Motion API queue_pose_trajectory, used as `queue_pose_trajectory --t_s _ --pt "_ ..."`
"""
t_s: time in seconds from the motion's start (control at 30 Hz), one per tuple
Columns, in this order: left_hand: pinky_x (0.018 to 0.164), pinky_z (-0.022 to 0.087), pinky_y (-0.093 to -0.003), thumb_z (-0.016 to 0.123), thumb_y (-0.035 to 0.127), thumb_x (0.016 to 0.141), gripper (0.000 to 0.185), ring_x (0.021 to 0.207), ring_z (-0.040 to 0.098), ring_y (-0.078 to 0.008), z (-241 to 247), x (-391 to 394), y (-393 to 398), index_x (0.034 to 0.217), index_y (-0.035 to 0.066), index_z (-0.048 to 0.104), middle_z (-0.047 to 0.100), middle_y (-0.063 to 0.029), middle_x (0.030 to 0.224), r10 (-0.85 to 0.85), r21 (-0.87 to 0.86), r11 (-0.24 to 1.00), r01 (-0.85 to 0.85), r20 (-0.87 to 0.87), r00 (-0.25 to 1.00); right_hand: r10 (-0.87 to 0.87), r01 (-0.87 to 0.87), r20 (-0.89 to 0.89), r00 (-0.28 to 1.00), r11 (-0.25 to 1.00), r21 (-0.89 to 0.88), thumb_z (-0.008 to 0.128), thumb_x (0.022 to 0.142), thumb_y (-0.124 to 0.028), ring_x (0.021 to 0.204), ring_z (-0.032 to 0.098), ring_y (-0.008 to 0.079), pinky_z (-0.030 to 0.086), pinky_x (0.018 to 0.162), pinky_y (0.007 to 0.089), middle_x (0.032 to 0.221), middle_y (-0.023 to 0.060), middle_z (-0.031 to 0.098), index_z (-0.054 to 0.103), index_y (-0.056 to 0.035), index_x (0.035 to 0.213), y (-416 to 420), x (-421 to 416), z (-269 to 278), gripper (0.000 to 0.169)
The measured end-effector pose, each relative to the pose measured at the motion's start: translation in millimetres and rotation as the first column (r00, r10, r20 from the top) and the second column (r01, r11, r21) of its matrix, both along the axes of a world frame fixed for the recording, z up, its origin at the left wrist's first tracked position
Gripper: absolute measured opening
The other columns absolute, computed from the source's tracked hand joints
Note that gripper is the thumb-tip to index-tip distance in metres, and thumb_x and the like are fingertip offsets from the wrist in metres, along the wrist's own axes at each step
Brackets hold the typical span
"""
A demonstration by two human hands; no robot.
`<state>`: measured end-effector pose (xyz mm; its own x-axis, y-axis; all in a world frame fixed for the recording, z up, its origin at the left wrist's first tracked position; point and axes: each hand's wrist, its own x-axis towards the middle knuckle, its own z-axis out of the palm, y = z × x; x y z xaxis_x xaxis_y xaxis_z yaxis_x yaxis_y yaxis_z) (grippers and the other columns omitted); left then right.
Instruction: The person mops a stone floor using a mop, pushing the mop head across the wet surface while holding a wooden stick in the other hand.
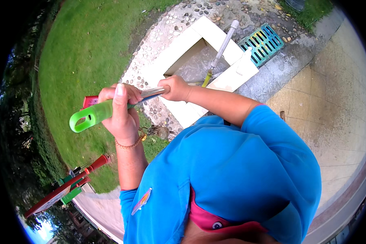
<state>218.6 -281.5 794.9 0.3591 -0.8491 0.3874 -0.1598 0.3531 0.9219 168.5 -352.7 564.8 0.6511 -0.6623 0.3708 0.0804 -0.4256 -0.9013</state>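
Note:
My left hand (122, 106) is wrapped around a long pole with a bright green plastic grip (93, 116), whose end has a hanging hole. Farther along, my right hand (175, 88) grips the metal shaft (151, 94) of the same pole. The pole slants over the near-left rim of a pale square basin (177, 58). Clear, rippled water (198, 62) lies inside it. The pole's far end is hidden behind my right hand and forearm. Over the basin stands a grey pipe (224, 45) with a yellow-green hose piece (207, 77) at its lower end.
A green drain grate (260, 44) lies beyond the basin's right corner. Pebbled concrete (167, 27) borders the basin, with lawn (88, 55) to the left. Tan paving (317, 116) stretches to the right. A red-framed sign (61, 192) stands at lower left.

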Motion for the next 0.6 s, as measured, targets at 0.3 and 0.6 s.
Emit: queue_pose_trajectory --t_s 0.3,0.6 --pt "0.058 0.032 -0.0325 0.040 0.027 0.095 0.033 0.055 0.042 -0.0143 135 -20 43 0.065 0.014 0.036 0.040 -0.0014 0.059 -0.163 -0.235 0.949 0.210 0.204 0.965 -0.015 0.067 0.284 0.959 0.983 -0.172 0.072 0.064 -0.015 0.056 0.060 0.0262 0.048 0.050 0.0352 0.060 0.0045 0.058 0.061 -0.0155 0.073 20 -12 148 0.015" --pt "0.060 0.045 -0.0355 0.048 0.010 0.096 0.024 0.056 0.049 -0.0199 -23 8 -11 0.074 0.004 0.044 0.049 -0.0100 0.061 -0.073 0.017 0.997 0.073 0.042 0.996 -0.079 0.084 -0.051 0.996 0.991 0.103 0.071 0.070 -0.021 0.068 0.064 0.0308 0.052 0.062 0.0393 0.071 0.0092 0.065 0.065 -0.0132 0.082 -7 3 -8 0.016"
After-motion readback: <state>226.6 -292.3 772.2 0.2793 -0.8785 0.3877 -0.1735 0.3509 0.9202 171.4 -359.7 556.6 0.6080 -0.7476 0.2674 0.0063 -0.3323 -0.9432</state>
